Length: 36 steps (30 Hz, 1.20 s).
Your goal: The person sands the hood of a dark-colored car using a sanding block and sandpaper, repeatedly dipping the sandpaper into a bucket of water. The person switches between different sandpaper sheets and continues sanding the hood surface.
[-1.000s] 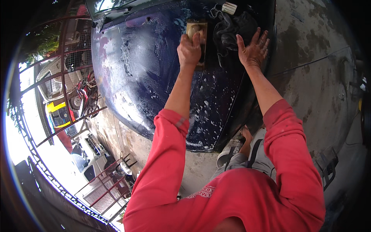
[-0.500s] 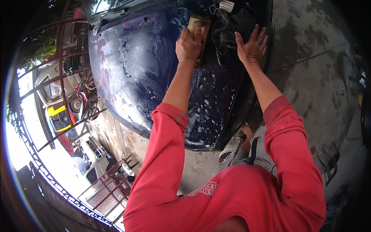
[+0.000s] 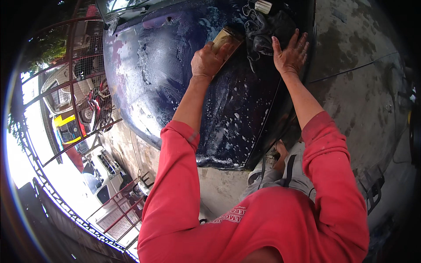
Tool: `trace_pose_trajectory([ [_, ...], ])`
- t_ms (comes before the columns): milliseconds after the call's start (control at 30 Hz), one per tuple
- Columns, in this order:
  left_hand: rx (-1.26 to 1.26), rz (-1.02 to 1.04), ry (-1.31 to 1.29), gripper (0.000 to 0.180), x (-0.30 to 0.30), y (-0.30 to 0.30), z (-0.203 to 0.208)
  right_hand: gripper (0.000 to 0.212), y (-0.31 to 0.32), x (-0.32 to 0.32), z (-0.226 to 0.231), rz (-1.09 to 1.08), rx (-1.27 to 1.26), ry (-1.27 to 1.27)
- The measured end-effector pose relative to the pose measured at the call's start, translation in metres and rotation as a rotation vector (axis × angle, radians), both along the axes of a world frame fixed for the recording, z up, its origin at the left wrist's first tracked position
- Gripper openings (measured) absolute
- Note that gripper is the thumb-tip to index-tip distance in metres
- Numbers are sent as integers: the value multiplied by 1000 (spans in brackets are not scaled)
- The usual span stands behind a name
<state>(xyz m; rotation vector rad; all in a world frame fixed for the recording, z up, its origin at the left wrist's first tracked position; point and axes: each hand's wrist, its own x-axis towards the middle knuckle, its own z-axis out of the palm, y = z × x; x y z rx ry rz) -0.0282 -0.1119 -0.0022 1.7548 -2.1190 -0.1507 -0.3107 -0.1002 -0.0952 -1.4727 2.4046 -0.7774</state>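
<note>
My left hand [image 3: 206, 61] is closed around a flat, tan sanding block [image 3: 227, 37] that lies at a slant on the wet, dark blue car hood [image 3: 175, 65]. Its underside is hidden. With fingers spread, my right hand [image 3: 290, 56] rests near the hood's right edge and holds nothing. A crumpled dark grey rag [image 3: 263, 35] lies between the two hands, close to the right fingertips. Beyond it sits a small whitish block [image 3: 263, 6]. Foamy drops and pale streaks cover parts of the paint, with worn purplish patches at the left.
The windshield [image 3: 118, 5] begins at the far left. A red metal fence [image 3: 71, 87] stands left of the car, with parked vehicles and a motorcycle behind it. Stained concrete floor [image 3: 355, 79] lies to the right, crossed by a thin dark line. My bare foot [image 3: 280, 149] is by the bumper.
My left hand has shifted a little left and nearer, turning the sanding block to a steeper slant. My right hand stays flat at the hood's edge. The view has shifted slightly.
</note>
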Motion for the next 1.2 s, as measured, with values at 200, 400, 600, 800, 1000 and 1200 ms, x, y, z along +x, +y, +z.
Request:
trace_pose_trajectory([
  [200, 291, 169, -75, 44, 52, 211, 18, 113, 1, 3, 11, -15, 83, -6],
  [400, 173, 254, -85, 59, -6, 77, 7, 114, -3, 1, 4, -8, 55, -2],
  [600, 176, 322, 88, 62, -33, 15, 0, 115, 0, 0, 8, 14, 42, -36],
  [800, 170, 579, 244, 54, 30, 227, -1, 113, 1, 4, 11, -17, 48, -20],
  [1000, 107, 452, 562, 45, -42, -3, -4, 114, -2, 3, 3, -1, 84, -29],
  [1200, 467, 279, 1059, 39, -31, 46, 17, 114, 2, 2, 11, 4, 33, -95],
])
